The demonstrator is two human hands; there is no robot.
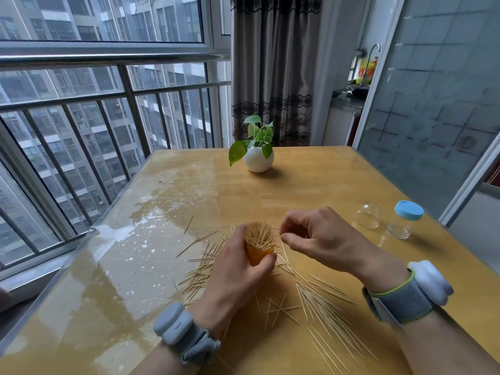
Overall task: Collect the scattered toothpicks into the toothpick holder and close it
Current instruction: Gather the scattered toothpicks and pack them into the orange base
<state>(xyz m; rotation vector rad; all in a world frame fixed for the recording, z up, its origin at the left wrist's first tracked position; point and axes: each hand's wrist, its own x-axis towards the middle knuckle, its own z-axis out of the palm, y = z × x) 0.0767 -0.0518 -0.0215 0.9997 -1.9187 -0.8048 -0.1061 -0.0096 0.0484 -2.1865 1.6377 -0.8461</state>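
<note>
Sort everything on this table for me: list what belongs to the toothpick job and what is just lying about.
Belongs to the job:
- orange toothpick holder, gripped by the left hand
- toothpicks scattered on the table
- right hand, pinching at the holder's mouth
- clear dome cover, probably the holder's lid

Just lying about:
- glass jar with blue lid
- potted plant

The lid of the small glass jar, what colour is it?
The lid is light blue; the head view shows it.
</note>
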